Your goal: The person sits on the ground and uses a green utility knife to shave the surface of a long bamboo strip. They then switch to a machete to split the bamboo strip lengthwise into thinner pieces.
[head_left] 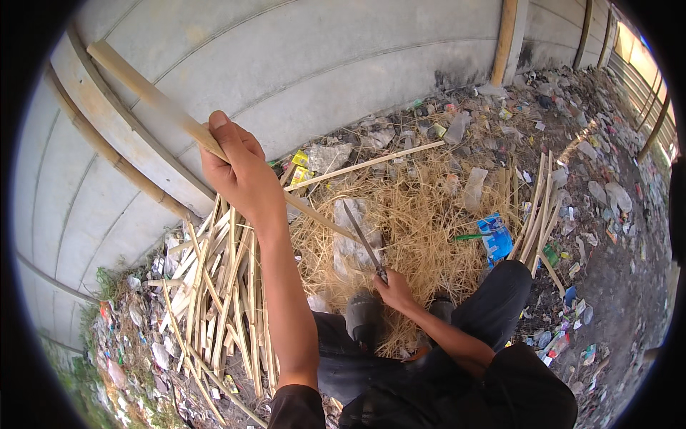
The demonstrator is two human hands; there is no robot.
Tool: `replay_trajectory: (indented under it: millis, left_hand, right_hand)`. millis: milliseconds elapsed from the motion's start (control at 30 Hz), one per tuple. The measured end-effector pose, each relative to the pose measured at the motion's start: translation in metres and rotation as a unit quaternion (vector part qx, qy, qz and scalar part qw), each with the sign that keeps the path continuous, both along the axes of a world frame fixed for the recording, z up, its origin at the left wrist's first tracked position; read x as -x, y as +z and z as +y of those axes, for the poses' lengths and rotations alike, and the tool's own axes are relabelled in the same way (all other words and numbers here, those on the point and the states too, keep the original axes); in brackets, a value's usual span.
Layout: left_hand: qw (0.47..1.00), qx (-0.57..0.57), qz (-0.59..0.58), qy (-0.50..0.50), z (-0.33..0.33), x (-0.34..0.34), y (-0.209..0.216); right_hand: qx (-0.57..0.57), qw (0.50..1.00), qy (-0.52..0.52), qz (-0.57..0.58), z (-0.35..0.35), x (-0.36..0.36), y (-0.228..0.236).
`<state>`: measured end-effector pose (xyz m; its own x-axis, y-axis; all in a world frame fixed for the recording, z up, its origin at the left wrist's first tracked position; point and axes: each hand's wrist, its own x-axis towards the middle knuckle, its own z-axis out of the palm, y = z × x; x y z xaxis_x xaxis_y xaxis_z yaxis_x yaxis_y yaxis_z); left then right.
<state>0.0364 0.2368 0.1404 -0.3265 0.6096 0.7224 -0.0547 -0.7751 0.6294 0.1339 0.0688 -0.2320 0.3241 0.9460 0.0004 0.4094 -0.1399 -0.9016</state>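
Note:
My left hand [239,168] is raised in front of the wall and closed around a long, flat bamboo strip [314,212]. The strip slants from the upper left down to a pale stone block [348,250] in front of my feet. My right hand [395,292] grips the dark handle of a knife [363,242]. Its long narrow blade points up and away, beside the strip's lower end. Whether the blade touches the strip I cannot tell. Straw-like bamboo shavings [421,222] lie all around the block.
A heap of split bamboo strips [227,286] lies on the left, a smaller bundle [537,214] on the right. One long strip [364,164] crosses the ground beyond the block. A blue wrapper [494,238] lies among the shavings. A grey concrete wall [343,64] stands behind; litter covers the ground.

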Motion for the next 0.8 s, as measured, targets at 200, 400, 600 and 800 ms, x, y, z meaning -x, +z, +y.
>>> replay_trajectory:
  millis: [200, 400, 600, 800]
  left_hand:
    - [1.0, -0.002, 0.011, -0.004, -0.004, 0.001, -0.003]
    - [1.0, -0.001, 0.007, -0.025, -0.007, -0.007, -0.001]
    - [1.0, -0.002, 0.014, -0.015, -0.008, 0.0, -0.003]
    - [0.996, -0.008, 0.006, -0.093, -0.015, -0.009, -0.002]
  right_hand:
    - [-0.146, 0.986, -0.046, 0.073, 0.005, 0.01, 0.072]
    - [0.049, 0.993, -0.034, 0.104, 0.003, 0.001, -0.011]
    - [-0.201, 0.929, -0.046, 0.306, 0.007, -0.006, 0.047]
    - [0.076, 0.969, 0.052, 0.228, -0.006, 0.002, -0.005]
